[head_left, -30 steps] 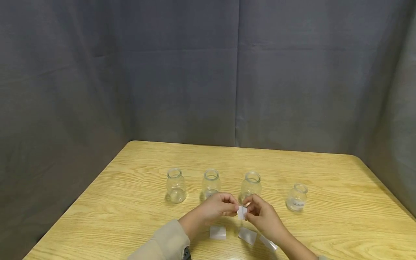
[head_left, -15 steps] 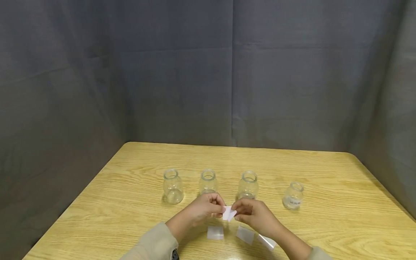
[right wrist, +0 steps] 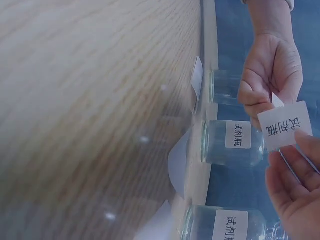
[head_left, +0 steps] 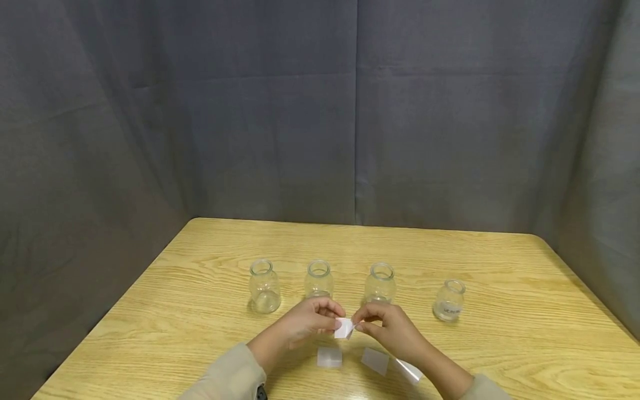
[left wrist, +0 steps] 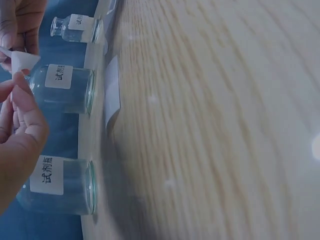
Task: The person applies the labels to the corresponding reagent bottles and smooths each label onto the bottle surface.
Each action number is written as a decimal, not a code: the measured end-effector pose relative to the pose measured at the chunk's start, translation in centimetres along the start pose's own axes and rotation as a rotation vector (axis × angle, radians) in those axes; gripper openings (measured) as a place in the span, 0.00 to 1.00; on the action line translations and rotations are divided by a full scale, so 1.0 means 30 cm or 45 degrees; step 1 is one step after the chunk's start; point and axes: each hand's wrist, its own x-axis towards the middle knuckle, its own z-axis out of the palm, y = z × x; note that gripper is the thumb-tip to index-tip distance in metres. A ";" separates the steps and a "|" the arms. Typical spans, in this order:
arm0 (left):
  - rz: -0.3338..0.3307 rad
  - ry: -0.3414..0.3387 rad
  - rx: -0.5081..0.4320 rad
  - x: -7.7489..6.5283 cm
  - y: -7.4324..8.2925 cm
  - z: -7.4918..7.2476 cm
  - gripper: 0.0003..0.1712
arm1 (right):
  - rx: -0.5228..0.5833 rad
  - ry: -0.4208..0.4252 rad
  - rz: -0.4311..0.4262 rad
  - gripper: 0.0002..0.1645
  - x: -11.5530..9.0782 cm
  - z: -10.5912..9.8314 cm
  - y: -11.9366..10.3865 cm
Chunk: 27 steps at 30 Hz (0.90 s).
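Between both hands is a small white sticker label (head_left: 343,328) with handwritten dark characters, its right edge folding back in the head view. My left hand (head_left: 307,324) pinches its left side. My right hand (head_left: 390,329) pinches the folded right edge. In the right wrist view the written face of the label (right wrist: 286,126) shows under the right thumb, and a white sliver of paper (right wrist: 277,101) sticks out at the left fingers. Just behind the hands stand two glass jars (head_left: 319,282) (head_left: 380,283); their lower parts are partly hidden.
Another glass jar (head_left: 264,289) stands at the left, a smaller glass bottle (head_left: 448,303) with a written label at the right. Pale paper pieces (head_left: 329,357) (head_left: 375,361) (head_left: 409,371) lie on the wooden table (head_left: 200,333) near the forearms. A grey curtain (head_left: 270,111) hangs behind.
Both hands have shifted left with the label. It looked like one flat piece a second ago, then a flap opened at its right side; now that side is folded narrow at the right fingertips.
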 end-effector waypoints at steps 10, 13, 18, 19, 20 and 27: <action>-0.038 0.028 0.098 -0.047 -0.008 -0.049 0.12 | 0.007 -0.113 -0.063 0.02 0.045 0.033 -0.016; -0.038 0.069 0.107 -0.064 -0.011 -0.065 0.12 | 0.030 -0.134 -0.058 0.01 0.055 0.043 -0.020; -0.071 0.100 0.124 -0.100 -0.016 -0.097 0.11 | 0.115 -0.171 -0.015 0.03 0.070 0.061 -0.020; -0.082 0.104 0.135 -0.107 -0.018 -0.102 0.11 | 0.142 -0.177 -0.004 0.04 0.074 0.067 -0.020; -0.093 0.104 0.143 -0.114 -0.019 -0.108 0.11 | 0.171 -0.183 0.010 0.05 0.077 0.073 -0.020; -0.140 0.098 0.205 -0.153 -0.040 -0.137 0.10 | 0.219 -0.189 0.036 0.11 0.101 0.120 -0.025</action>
